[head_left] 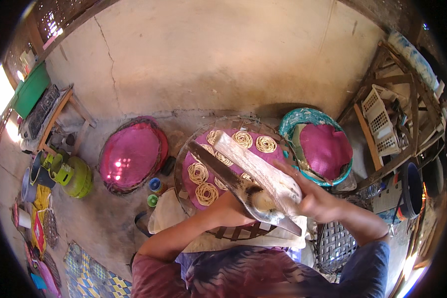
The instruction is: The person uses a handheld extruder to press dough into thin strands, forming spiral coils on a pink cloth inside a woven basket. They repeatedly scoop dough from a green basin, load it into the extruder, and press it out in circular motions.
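The right hand (315, 201), blurred at the fingers, grips the pale wooden bar (256, 169); the left hand (233, 211) holds the dark board (219, 169), its fingers hidden behind. I can't make out what fills their socket. Held above the round tray (178, 184) at twelve o'clock, they cover some coils (198, 173) on pink cloth (275, 157). Beyond is a cracked wall (208, 59); a teal basin (288, 121) sits at one, a green gas cylinder (79, 179) at ten.

Head-worn, one fisheye camera looks down close above the left grip (232, 211) and right grip (317, 201), toward the wall (208, 59) beyond.
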Demonstrator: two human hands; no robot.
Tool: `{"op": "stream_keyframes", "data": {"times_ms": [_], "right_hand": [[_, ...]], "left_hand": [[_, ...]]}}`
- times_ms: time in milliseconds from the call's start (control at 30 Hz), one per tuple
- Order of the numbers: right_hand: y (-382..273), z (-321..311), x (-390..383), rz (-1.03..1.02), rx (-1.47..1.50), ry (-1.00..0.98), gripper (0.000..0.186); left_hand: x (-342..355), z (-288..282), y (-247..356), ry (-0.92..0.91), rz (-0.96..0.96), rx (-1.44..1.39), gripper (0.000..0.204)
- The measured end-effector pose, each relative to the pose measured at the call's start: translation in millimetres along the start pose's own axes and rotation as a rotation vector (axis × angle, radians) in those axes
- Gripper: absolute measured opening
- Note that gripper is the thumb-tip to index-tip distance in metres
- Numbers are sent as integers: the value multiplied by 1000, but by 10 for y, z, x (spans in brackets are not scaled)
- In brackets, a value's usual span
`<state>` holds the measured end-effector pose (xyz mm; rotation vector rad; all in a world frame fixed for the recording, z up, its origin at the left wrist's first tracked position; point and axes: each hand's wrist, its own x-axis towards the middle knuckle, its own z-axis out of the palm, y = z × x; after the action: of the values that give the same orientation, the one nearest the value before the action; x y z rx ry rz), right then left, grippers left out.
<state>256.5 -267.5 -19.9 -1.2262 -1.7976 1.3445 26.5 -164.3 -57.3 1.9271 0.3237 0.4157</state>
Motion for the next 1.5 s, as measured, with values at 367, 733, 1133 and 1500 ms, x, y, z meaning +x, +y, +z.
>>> {"op": "stream_keyframes", "data": {"times_ms": [367,733,1133,1500], "right_hand": [[566,-426,-89,426,1173,-537,127],[419,-1204,902,645,268,-83,89],[-85,-1056,937,433,161,82,66],[39,-1006,708,707,18,97,82]], "left_hand": [[916,-1040,305,144,365,-1326,89],[1915,-1242,-1846,202,625,-1816,69],[1762,-1388,-1363,455,656,-1674,64],[1724,-1270,-1397,516,550,-1694,61]]}}
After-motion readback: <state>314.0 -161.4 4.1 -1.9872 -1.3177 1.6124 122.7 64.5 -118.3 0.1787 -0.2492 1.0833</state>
